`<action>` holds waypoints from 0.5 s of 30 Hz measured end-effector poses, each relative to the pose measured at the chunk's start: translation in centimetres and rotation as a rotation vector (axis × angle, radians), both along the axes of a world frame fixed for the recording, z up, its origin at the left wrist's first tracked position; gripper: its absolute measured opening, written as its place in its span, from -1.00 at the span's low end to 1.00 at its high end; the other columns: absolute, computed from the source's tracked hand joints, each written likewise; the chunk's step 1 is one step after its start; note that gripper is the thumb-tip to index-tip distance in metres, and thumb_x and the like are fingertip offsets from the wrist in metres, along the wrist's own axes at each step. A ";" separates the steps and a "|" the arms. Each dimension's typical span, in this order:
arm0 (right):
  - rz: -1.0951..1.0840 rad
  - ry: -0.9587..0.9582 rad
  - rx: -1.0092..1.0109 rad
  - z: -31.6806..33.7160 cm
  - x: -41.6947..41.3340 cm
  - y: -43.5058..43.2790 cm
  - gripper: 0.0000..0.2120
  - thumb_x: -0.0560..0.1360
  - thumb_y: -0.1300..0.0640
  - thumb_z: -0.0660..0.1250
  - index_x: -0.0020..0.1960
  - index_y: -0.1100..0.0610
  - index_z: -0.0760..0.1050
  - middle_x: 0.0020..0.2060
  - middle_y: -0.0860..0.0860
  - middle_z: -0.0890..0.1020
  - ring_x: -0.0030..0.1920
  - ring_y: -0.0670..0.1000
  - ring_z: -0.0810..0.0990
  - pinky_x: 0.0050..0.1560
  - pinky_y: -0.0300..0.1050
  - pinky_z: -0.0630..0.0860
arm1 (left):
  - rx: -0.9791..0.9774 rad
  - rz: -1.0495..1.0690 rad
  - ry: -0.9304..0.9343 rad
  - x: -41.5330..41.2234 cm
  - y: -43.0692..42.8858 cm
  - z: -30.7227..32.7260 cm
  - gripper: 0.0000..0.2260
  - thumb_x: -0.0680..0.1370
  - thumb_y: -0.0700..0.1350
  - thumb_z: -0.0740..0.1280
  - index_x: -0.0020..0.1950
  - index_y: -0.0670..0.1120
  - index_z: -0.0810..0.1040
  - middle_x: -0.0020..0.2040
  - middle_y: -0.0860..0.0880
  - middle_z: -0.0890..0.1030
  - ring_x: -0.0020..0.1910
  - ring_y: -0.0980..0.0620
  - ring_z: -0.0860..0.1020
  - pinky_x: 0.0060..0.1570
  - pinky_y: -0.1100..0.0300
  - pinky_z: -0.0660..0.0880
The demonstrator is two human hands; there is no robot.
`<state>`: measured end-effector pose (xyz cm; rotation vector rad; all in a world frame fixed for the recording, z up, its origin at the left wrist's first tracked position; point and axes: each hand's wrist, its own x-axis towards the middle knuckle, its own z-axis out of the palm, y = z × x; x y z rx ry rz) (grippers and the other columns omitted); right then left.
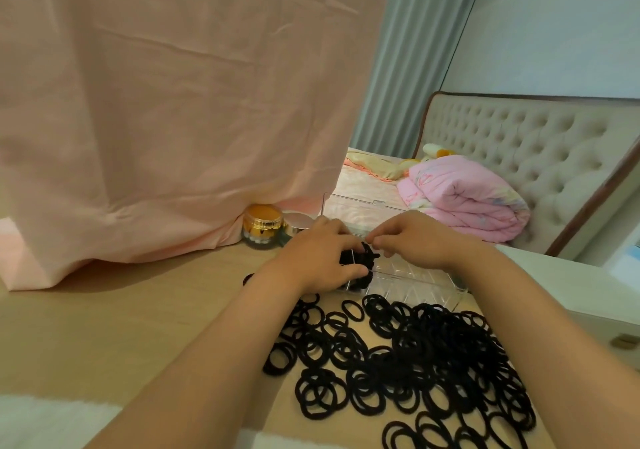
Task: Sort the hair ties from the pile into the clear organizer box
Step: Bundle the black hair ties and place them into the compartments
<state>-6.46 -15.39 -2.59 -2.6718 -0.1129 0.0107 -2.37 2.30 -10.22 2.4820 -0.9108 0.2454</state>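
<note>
A large pile of black hair ties (415, 362) is spread over the wooden table in front of me. Behind it stands the clear organizer box (419, 280) with its lid (360, 206) raised. My left hand (318, 254) grips a bunch of black hair ties (356, 261) over the box's left compartments. My right hand (412, 240) pinches the top of the same bunch from the right. Both hands hover over the box, and they hide part of its left end.
A pink cloth (166, 102) hangs over the table's back left. A gold-lidded jar (262, 225) and a second small jar (298, 223) stand beside the box. A bed with a folded pink quilt (460, 199) lies beyond the table's right edge.
</note>
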 end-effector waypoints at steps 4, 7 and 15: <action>0.042 -0.054 -0.129 -1.7 -2.2 -0.2 -0.61 0.59 0.22 0.19 0.34 -0.01 0.59 0.32 -0.08 0.58 0.31 -0.06 0.51 0.25 -0.22 0.37 | 0.095 0.004 0.043 0.0 0.0 -0.1 -0.56 0.58 0.26 0.24 0.44 0.19 0.45 0.46 0.02 0.33 0.49 0.01 0.16 0.44 -0.08 0.28; 0.153 -0.133 -0.302 -3.5 -3.0 0.0 -0.62 0.61 0.13 0.15 0.34 0.03 0.58 0.32 -0.08 0.58 0.30 -0.03 0.50 0.30 -0.15 0.37 | -0.022 -0.009 0.121 0.1 0.4 0.2 -0.59 0.54 0.22 0.33 0.38 0.17 0.51 0.42 0.07 0.37 0.46 0.05 0.22 0.42 -0.04 0.31; 0.218 -0.059 -0.649 -5.0 -0.2 1.1 -0.55 0.56 -0.08 0.01 -0.02 0.05 0.66 0.10 -0.06 0.65 0.42 -0.05 0.36 0.57 0.23 -0.16 | -0.091 -0.012 0.100 0.0 0.6 0.8 -0.42 0.45 0.10 0.45 0.45 0.12 0.39 0.41 0.07 0.42 0.37 0.06 0.36 0.33 0.05 0.39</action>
